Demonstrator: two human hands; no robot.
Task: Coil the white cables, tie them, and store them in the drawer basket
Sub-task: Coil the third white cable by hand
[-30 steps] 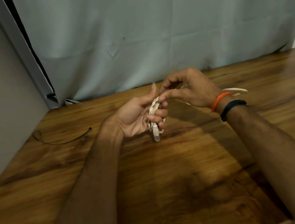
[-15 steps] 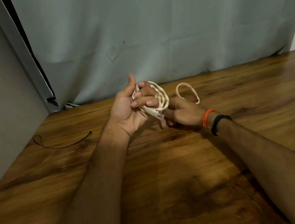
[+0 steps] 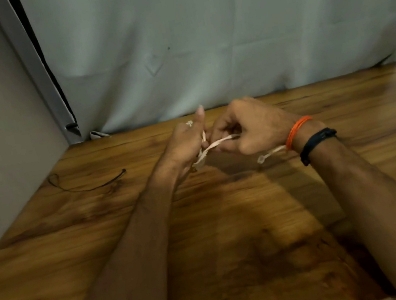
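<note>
White cable (image 3: 219, 143): thin, pale, flat-looking cord, up off the worktop between your two hands, mid-frame near the far edge. Most of it is bunched in your left fist, so how neat the coil is can't be told.

Worktop (image 3: 230, 223): dark glossy wood grain, with a grey curtain (image 3: 200, 44) hanging down to its back edge and a grey wall on the left.

Progress: looks like you're at the tying bit. The bundle seems gathered already and one strand runs taut across to your right hand, like a wrap or knot being pulled. Storing isn't done, and no drawer basket shows anywhere in view, so that's all still ahead. Whether more cables are waiting, can't say.

Left hand (image 3: 188, 143): fingers clenched round the bundle, thumb sticking up, bits of white poking out top and bottom of the fist.

Right hand (image 3: 248, 128): fingers curled and pinching the taut strand, with an orange thread and a dark band on the wrist.

Loose end (image 3: 269, 154): short white tail with a small clear plug on it, hanging below your right wrist, just above the wood.

Black tie (image 3: 87, 182): thin black looped cord lying well off to the left, untouched.
</note>
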